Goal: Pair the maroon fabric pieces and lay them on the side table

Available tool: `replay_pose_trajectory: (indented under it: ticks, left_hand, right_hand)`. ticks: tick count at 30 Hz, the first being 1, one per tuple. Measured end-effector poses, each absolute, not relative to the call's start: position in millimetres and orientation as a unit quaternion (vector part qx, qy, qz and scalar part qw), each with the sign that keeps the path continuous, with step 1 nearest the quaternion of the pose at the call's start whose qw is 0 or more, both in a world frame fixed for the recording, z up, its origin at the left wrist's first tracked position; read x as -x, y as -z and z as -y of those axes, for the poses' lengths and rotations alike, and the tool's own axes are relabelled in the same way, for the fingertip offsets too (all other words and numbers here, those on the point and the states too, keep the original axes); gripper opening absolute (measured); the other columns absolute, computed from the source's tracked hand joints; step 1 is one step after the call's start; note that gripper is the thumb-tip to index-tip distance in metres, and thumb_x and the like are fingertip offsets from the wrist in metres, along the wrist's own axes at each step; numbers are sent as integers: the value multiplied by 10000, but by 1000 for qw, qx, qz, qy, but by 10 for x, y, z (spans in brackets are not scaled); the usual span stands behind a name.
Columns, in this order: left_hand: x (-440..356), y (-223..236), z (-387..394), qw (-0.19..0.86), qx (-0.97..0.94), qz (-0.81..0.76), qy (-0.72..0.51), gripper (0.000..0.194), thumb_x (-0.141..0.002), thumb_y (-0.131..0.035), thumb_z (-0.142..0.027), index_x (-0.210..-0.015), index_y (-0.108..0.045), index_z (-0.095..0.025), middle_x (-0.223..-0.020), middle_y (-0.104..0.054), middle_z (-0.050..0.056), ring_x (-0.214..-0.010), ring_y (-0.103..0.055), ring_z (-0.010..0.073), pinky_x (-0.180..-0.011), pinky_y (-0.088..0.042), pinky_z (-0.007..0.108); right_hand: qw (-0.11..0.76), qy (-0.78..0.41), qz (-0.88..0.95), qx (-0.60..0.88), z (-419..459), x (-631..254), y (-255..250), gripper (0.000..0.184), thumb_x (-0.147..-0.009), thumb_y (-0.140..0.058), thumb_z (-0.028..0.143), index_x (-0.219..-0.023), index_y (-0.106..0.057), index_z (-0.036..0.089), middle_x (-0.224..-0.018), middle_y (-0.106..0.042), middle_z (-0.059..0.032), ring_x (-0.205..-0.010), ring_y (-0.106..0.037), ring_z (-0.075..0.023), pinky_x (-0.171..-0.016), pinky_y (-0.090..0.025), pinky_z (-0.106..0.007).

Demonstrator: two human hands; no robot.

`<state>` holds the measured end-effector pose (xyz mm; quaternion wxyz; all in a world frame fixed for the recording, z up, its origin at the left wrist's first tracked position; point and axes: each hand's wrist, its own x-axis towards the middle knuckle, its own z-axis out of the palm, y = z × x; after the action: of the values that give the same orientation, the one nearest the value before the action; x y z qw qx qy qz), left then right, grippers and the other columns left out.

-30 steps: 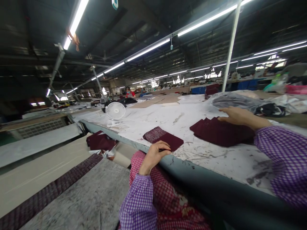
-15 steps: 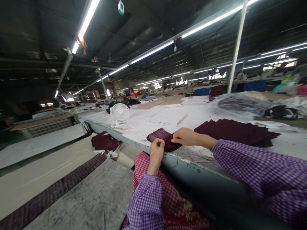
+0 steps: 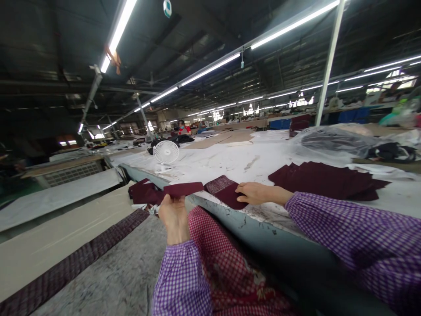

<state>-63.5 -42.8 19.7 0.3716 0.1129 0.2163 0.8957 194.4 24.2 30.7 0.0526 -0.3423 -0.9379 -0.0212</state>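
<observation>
My left hand (image 3: 174,218) is out past the table's edge, fingers closed on a maroon fabric piece (image 3: 184,188) that stretches toward the table. A small maroon fabric stack (image 3: 226,192), with a speckled patch (image 3: 219,184) on its far part, lies at the table edge. On its right side rests my right hand (image 3: 255,193), fingers bent and pressing on the cloth; whether it pinches a layer I cannot tell. Farther right, a fanned pile of dark maroon fabric pieces (image 3: 324,179) lies on the table.
A white fan (image 3: 166,152) stands on the white table (image 3: 217,160). Below left are a maroon cloth bundle (image 3: 146,193), a patterned strip (image 3: 75,252) and a grey surface (image 3: 108,272). Clear plastic (image 3: 338,140) lies at the right. A person in red (image 3: 184,129) is far back.
My left hand has moved left, away from the small stack, taking a maroon fabric piece with it. My right hand stays at the stack, its fingers now lower on the cloth.
</observation>
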Motion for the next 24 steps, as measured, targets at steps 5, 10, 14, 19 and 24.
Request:
replay_pose_trajectory:
  ticks: [5, 10, 14, 19, 24]
  left_hand:
    - [274, -196, 519, 281, -267, -260, -884, 82, -729, -566, -194, -731, -484, -197, -688, -535, -55, -647, -531, 86, -652, -450, 210]
    - [-260, -201, 720, 353, -650, -329, -587, 120, -796, -558, -273, -722, -536, -180, -795, -646, 21, -769, -585, 146, -709, -449, 244]
    - [-422, -230, 895, 357, -768, -306, -434, 112, -833, -530, -243, -763, -584, -174, -906, -694, 56, -893, -620, 185, -811, -453, 291]
    - [-367, -279, 882, 412, -775, -257, -405, 263, -869, -516, -372, -887, -649, -146, -939, -694, 100, -894, -628, 203, -819, -470, 311]
    - [-515, -258, 546, 267, -730, -383, -500, 254, -836, -561, -355, -952, -672, -159, -970, -676, 92, -913, -589, 215, -846, -443, 321]
  right_hand:
    - [135, -244, 882, 380, -178, -2041, -516, 540, -901, -388, 539, -1218, -576, 143, -1160, -630, -162, -967, -627, -245, -844, -494, -361]
    - [183, -562, 707, 389, -28, -2327, -708, 797, -849, -141, 733, -1360, -423, 191, -1176, -623, -157, -932, -644, -267, -738, -543, -385]
    - [176, -466, 720, 484, 109, -2605, -715, 740, -810, -481, 645, -1409, -373, 224, -1264, -557, -166, -1048, -582, -290, -718, -534, -352]
    - [175, -418, 742, 493, 248, -2776, -562, 818, -691, -706, 384, -1418, -376, 202, -1116, -592, -137, -885, -593, -222, -655, -504, -291]
    - [187, -420, 754, 469, 290, -2817, -487, 796, -668, -706, 349, -1394, -416, 203, -891, -589, -51, -771, -563, -171, -598, -464, -246]
